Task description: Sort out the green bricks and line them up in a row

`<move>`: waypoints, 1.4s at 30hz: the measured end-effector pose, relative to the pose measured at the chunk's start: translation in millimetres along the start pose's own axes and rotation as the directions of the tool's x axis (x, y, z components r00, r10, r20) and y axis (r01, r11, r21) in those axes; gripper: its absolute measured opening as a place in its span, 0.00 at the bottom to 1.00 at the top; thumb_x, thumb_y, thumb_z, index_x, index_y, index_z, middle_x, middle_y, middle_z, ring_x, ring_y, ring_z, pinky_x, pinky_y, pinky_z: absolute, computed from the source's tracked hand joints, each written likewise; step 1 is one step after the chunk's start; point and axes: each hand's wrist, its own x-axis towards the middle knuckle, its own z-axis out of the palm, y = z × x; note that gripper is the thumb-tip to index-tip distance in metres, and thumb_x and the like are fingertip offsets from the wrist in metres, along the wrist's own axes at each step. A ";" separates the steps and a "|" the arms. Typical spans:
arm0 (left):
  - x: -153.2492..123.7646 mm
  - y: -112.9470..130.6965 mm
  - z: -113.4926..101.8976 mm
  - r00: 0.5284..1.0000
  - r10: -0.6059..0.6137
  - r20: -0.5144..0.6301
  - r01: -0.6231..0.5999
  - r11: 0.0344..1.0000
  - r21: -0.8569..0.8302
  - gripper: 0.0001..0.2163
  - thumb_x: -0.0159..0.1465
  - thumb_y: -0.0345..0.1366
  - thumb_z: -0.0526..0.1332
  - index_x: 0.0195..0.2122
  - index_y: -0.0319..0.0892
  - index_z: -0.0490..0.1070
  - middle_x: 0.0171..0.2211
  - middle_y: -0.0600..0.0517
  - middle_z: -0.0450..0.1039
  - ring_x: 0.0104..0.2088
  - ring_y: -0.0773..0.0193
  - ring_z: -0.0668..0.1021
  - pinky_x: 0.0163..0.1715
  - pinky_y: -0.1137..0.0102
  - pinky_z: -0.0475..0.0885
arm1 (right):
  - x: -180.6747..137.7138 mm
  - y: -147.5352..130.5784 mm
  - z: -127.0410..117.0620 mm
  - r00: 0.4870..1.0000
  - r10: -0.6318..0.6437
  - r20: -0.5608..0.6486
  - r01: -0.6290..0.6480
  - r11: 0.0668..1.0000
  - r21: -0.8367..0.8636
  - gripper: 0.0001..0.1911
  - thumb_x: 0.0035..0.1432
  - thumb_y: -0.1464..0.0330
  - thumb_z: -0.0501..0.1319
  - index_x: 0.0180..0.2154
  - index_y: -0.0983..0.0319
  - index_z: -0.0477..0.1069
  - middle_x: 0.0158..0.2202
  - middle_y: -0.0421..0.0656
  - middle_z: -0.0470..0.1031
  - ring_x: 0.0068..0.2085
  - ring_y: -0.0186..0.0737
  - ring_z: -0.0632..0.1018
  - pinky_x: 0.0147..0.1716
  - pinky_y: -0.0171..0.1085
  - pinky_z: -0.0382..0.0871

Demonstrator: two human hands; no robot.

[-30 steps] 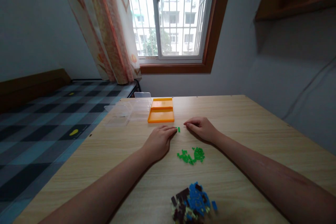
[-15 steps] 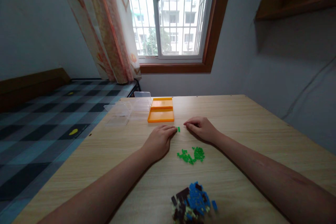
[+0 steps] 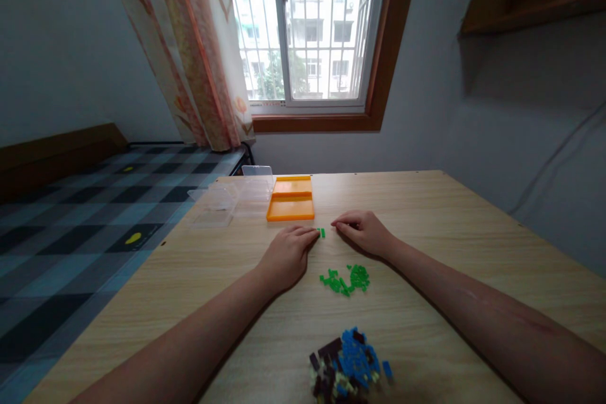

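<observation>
My left hand [image 3: 286,257] rests palm down on the table, fingers stretched to the right. Its fingertips touch or partly cover a small group of green building blocks [image 3: 322,233]. Across a short gap, my right hand [image 3: 362,230] lies on the table with its fingers curled in and closed. Whatever the right fingers may hold is hidden. Below both hands, a loose pile of tiny green blocks [image 3: 358,277] spreads over the wood. Nearest to me is a mixed heap of blue blocks [image 3: 357,356] with dark brown and pale ones.
An orange two-part tray [image 3: 290,207] stands behind my left hand. To its left are clear plastic boxes [image 3: 213,209] with raised lids. The wooden table [image 3: 435,214] ends at the window wall. A checked bed [image 3: 95,227] lies along its left side.
</observation>
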 end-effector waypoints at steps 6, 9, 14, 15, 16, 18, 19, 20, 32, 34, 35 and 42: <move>-0.2 -0.2 -0.2 1.000 0.009 -0.021 -0.010 1.000 -0.013 0.18 0.67 0.26 0.54 0.54 0.43 0.76 0.53 0.47 0.77 0.53 0.54 0.77 0.56 0.57 0.72 | 0.0 0.1 0.4 1.000 0.001 0.005 -0.001 1.000 -0.002 0.12 0.63 0.67 0.60 0.39 0.61 0.82 0.39 0.46 0.83 0.40 0.41 0.81 0.40 0.38 0.72; 0.1 0.6 -0.6 1.000 0.012 -0.016 -0.013 1.000 -0.027 0.17 0.67 0.26 0.54 0.54 0.43 0.76 0.53 0.48 0.77 0.52 0.54 0.77 0.56 0.57 0.72 | 0.0 -0.3 0.6 1.000 0.007 0.000 -0.007 1.000 0.001 0.12 0.62 0.67 0.60 0.39 0.62 0.82 0.39 0.46 0.83 0.40 0.42 0.81 0.41 0.38 0.71; -1.6 4.0 -3.7 0.996 -0.041 -0.075 0.033 0.993 -0.109 0.14 0.70 0.30 0.53 0.49 0.42 0.77 0.50 0.46 0.78 0.49 0.56 0.78 0.52 0.60 0.73 | -1.3 -5.4 -7.9 0.994 0.041 0.101 -0.052 0.992 0.111 0.13 0.61 0.64 0.61 0.38 0.63 0.82 0.36 0.46 0.82 0.35 0.39 0.78 0.35 0.35 0.69; -2.3 5.1 -5.2 0.995 -0.058 -0.085 0.047 0.991 -0.124 0.13 0.69 0.30 0.54 0.47 0.42 0.77 0.48 0.46 0.79 0.46 0.57 0.79 0.49 0.62 0.73 | -1.8 -7.6 -10.9 0.985 0.051 0.167 -0.078 0.984 0.160 0.13 0.60 0.62 0.62 0.37 0.64 0.82 0.34 0.46 0.81 0.33 0.37 0.77 0.33 0.34 0.67; -3.1 6.3 -6.9 0.994 -0.072 -0.087 0.060 0.989 -0.136 0.11 0.68 0.30 0.55 0.44 0.41 0.77 0.44 0.46 0.79 0.43 0.58 0.79 0.46 0.64 0.74 | -2.4 -10.4 -13.9 0.967 0.059 0.248 -0.114 0.970 0.213 0.14 0.58 0.61 0.64 0.36 0.65 0.81 0.31 0.45 0.80 0.31 0.36 0.75 0.30 0.33 0.66; -4.6 9.1 -10.5 0.996 -0.074 -0.057 0.065 0.987 -0.149 0.07 0.65 0.31 0.57 0.37 0.41 0.75 0.36 0.49 0.77 0.36 0.61 0.77 0.36 0.68 0.72 | -3.5 -17.5 -19.3 0.906 0.064 0.419 -0.202 0.935 0.292 0.15 0.55 0.59 0.66 0.34 0.66 0.79 0.26 0.41 0.76 0.27 0.32 0.71 0.26 0.31 0.62; -5.2 10.4 -12.2 0.998 -0.059 -0.031 0.054 0.987 -0.153 0.05 0.64 0.32 0.58 0.34 0.41 0.73 0.33 0.50 0.75 0.32 0.62 0.76 0.32 0.69 0.69 | -3.9 -21.8 -21.3 0.866 0.062 0.495 -0.239 0.922 0.304 0.16 0.54 0.59 0.67 0.33 0.67 0.78 0.24 0.39 0.73 0.26 0.31 0.69 0.25 0.30 0.61; -5.8 11.7 -13.7 0.999 -0.034 -0.003 0.033 0.987 -0.160 0.04 0.63 0.32 0.59 0.31 0.41 0.71 0.30 0.51 0.73 0.30 0.63 0.74 0.29 0.71 0.66 | -4.2 -26.4 -22.9 0.826 0.056 0.561 -0.263 0.919 0.295 0.15 0.53 0.59 0.68 0.32 0.67 0.77 0.22 0.37 0.70 0.24 0.29 0.67 0.23 0.29 0.59; -6.1 13.7 -16.6 0.983 0.090 0.162 -0.068 0.988 -0.137 0.14 0.60 0.41 0.66 0.25 0.42 0.62 0.24 0.56 0.66 0.26 0.66 0.67 0.26 0.71 0.55 | -6.6 -48.1 -22.3 0.761 0.052 0.646 -0.083 0.996 0.017 0.12 0.54 0.64 0.68 0.26 0.63 0.69 0.22 0.33 0.65 0.23 0.27 0.64 0.22 0.28 0.53; -5.7 13.8 -16.2 0.982 0.089 0.164 -0.070 0.990 -0.123 0.15 0.60 0.43 0.66 0.25 0.42 0.63 0.24 0.56 0.66 0.26 0.65 0.68 0.26 0.70 0.55 | -5.8 -46.3 -22.7 0.755 0.049 0.654 -0.097 0.995 0.037 0.12 0.54 0.65 0.68 0.27 0.63 0.69 0.22 0.33 0.65 0.24 0.27 0.64 0.22 0.28 0.54; -5.5 14.2 -16.1 0.982 0.087 0.165 -0.068 0.991 -0.115 0.15 0.60 0.44 0.66 0.26 0.42 0.63 0.24 0.56 0.66 0.26 0.65 0.68 0.26 0.70 0.54 | -5.3 -45.0 -23.1 0.751 0.045 0.659 -0.107 0.993 0.054 0.12 0.54 0.65 0.68 0.27 0.63 0.68 0.22 0.33 0.64 0.24 0.28 0.64 0.22 0.28 0.54; -4.7 18.0 -17.5 0.980 0.074 0.187 -0.060 0.995 -0.080 0.16 0.58 0.45 0.68 0.26 0.42 0.64 0.26 0.56 0.67 0.28 0.64 0.69 0.28 0.70 0.55 | -4.1 -27.6 -17.7 0.847 0.070 0.527 -0.154 0.981 0.118 0.10 0.53 0.67 0.67 0.28 0.63 0.67 0.23 0.34 0.64 0.26 0.29 0.63 0.24 0.29 0.54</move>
